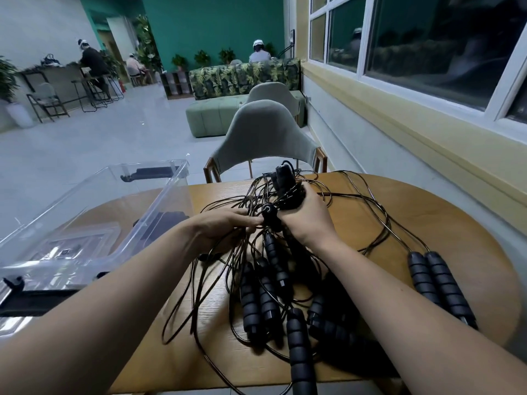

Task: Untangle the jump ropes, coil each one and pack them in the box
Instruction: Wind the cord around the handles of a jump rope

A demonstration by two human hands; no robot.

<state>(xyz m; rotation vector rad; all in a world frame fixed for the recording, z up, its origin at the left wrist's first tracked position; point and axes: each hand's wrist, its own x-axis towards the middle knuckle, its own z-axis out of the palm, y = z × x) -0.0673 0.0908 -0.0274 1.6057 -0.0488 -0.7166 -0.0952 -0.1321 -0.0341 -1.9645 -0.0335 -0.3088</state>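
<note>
Barely begun — the black thin-corded jump ropes (273, 269) lie knotted on the oval wooden table (427, 223); right hand (305, 220) clenches handles, left hand (225, 229) pinches cords; beside the tangle, the clear plastic box (159, 212) holds none — all coiling remains.

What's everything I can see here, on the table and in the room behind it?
jump ropes: a tangled heap, number unclear, black, mid-table
paired handles: two, black, side by side at the table's right
box: one, clear plastic, open, at the table's left
table: one, light wood, rounded, foreground
chairs: two, grey-green, beyond the table
sofa: one, leaf-patterned, beyond the chairs
ottoman: one, green, in front of the sofa
window: white frame, dark panes, right wall
people: several, seated far back
left hand: among the cords
right hand: gripping a raised bundle of handles and cord
</note>
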